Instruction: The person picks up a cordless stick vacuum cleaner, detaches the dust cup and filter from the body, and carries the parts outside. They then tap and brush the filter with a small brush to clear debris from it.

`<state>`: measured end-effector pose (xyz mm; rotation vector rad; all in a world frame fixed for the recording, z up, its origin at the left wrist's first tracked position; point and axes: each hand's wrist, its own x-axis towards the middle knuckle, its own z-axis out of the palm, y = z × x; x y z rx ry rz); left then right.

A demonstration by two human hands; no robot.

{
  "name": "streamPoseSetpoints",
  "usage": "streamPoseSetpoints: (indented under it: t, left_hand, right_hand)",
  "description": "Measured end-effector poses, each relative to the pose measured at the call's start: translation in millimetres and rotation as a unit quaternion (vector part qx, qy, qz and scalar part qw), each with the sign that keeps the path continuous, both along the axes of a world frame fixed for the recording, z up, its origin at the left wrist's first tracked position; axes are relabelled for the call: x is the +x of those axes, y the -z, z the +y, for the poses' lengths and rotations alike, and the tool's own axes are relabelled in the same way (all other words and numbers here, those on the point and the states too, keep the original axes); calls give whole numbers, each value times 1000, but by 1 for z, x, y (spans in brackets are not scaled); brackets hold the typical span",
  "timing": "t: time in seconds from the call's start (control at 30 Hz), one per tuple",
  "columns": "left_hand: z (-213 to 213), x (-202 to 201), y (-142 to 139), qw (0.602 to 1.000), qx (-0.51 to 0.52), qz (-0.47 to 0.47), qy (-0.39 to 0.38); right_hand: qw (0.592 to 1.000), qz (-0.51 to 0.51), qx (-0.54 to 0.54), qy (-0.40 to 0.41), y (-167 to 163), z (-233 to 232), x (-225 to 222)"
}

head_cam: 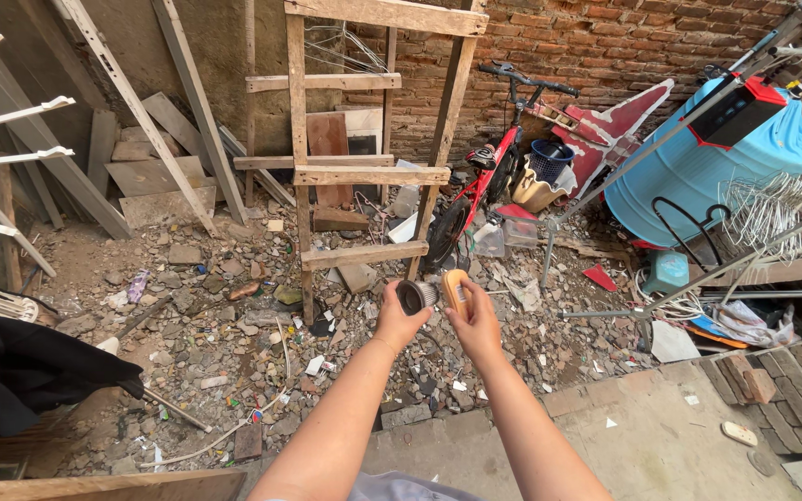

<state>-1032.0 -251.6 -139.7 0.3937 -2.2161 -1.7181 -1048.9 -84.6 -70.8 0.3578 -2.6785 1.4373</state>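
Dark round filter (417, 295) sits gripped in the left hand (399, 320) while the right hand (475, 325) pinches a tan brush (456, 290); short strokes away from the body would suit.

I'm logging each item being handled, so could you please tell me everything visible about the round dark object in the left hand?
The round dark object is a small cylinder, dark grey or black, with a paler pleated or ribbed section toward its right end. It looks like plastic, but the material cannot be confirmed. The left hand holds it from below and behind, lying sideways over the rubble. Its right end faces the tan object in the right hand; whether they touch is unclear.
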Motion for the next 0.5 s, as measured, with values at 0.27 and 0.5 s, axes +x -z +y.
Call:
streamPoseSetpoints:
  t: [0.27, 0.5]
  left_hand:
    - [3, 0, -1, 998, -26, -52, 12]
    - [1, 2, 1, 997, -66, -38, 25]
  right_hand:
    - [993, -75, -37, -81, 2, -5, 7]
    - [995, -44, -29, -89, 14, 2, -3]
